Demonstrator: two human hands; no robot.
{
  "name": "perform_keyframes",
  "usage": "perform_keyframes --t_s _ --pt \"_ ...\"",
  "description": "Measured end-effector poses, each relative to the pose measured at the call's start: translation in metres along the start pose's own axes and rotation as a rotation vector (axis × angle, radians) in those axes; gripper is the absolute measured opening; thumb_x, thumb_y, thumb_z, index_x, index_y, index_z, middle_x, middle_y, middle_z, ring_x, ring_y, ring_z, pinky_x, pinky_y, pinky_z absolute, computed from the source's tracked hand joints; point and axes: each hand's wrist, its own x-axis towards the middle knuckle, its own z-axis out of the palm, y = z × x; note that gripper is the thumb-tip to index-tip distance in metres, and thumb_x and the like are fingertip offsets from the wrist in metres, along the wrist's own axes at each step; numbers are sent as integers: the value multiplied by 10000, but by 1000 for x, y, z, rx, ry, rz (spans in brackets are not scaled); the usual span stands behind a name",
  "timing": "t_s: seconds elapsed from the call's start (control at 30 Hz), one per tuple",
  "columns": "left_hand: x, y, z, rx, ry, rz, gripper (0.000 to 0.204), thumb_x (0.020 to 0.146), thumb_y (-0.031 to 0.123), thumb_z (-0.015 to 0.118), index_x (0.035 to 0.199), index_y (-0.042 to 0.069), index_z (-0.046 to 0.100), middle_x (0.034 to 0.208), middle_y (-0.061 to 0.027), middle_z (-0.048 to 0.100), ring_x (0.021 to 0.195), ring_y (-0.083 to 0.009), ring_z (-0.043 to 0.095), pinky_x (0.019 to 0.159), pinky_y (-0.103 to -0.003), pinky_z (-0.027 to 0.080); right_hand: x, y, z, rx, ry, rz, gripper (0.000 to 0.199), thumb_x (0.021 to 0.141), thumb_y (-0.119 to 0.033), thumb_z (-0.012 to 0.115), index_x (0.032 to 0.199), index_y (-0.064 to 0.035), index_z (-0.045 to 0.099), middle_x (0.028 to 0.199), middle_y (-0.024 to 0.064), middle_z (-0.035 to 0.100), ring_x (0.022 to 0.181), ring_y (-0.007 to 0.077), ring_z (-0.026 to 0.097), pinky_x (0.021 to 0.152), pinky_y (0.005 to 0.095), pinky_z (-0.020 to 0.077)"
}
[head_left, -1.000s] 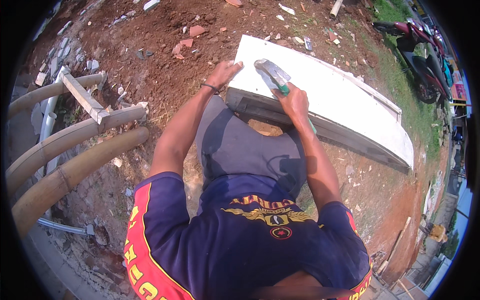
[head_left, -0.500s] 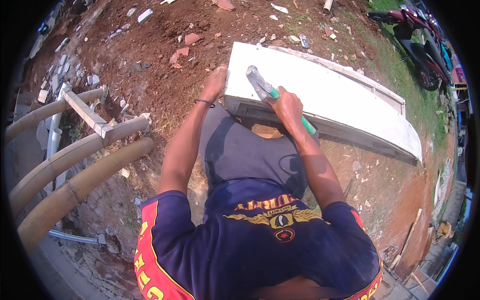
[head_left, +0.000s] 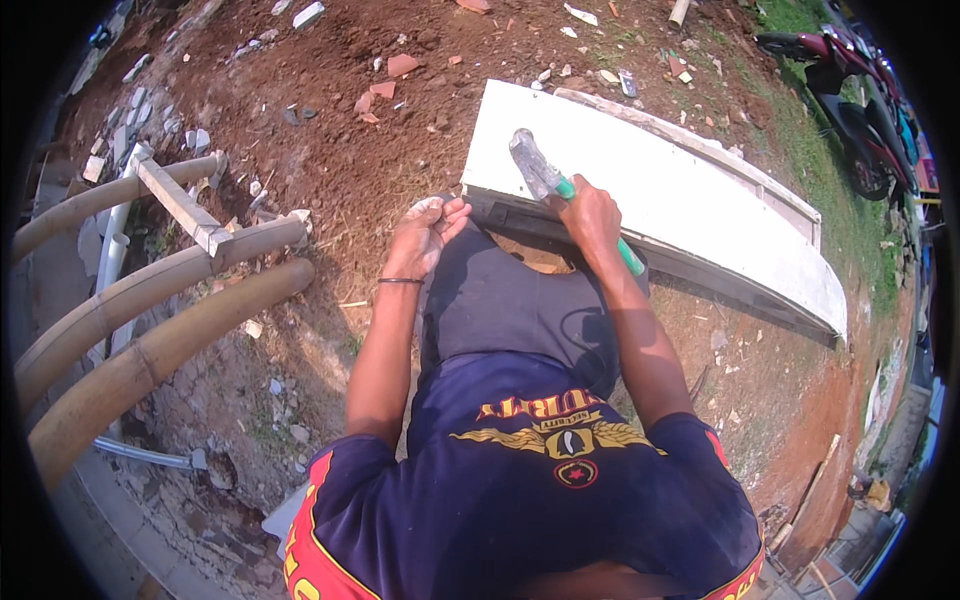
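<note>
The fingers of the right hand (head_left: 590, 212) are wrapped tight round the green handle of a hammer (head_left: 560, 190), gripped just under the grey metal head, which lifts up and away over the white panel (head_left: 680, 205). The fingers of the left hand (head_left: 425, 235) curl loosely together near the panel's near left corner; they look dusted pale, and whether they pinch something small, such as a nail, cannot be told. A thin dark band sits at that wrist.

The white panel is a long flat slab with a raised frame along its far edge, lying on bare red-brown earth (head_left: 340, 160) straight ahead of the knees, its dark near edge close to both hands. Scattered about are broken bits of brick and tile (head_left: 400, 65). To the left lie thick tan pipes (head_left: 150, 285) crossed by a pale bar, and at the far right stands a parked motorbike (head_left: 850, 90) on grass.

Judging from the pose, this is hammering work at the panel's near edge, with the hammer raised between blows. A sound next stroke would call for a steady aim at the edge near the left hand, keeping those curled fingers out of the head's path
</note>
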Motion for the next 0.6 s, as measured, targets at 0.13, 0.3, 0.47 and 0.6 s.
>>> perform_keyframes --t_s 0.13,0.3,0.47,0.6 --pt "0 5 2 -65 -94 30 152 968 103 574 1032 -32 600 1071 -167 662 1075 -289 637 898 -367 555 -1 0 0 11 8 -10 354 774 -326 786 890 -32 627 720 203 676 733 412 677 625 494 527" --pt "13 9 20 155 3 287 120 930 143 665 991 43 641 917 -50 660 859 -125 608 721 -240 481 -3 0 2 7 35 -13 355 773 -325 786 885 -29 626 708 202 670 724 411 675 621 493 525" --pt "23 10 55 673 22 652 109 898 131 690 884 29 658 787 12 617 721 -50 520 639 -229 432 -5 0 3 14 36 -13 359 774 -326 784 878 -22 625 700 204 666 715 410 674 621 492 526" --pt "26 9 66 1018 84 823 104 862 91 678 875 -12 663 774 -87 667 686 -136 608 634 -295 482 -5 0 2 20 41 -24 355 774 -317 784 873 -14 625 697 209 664 708 415 672 614 489 526"
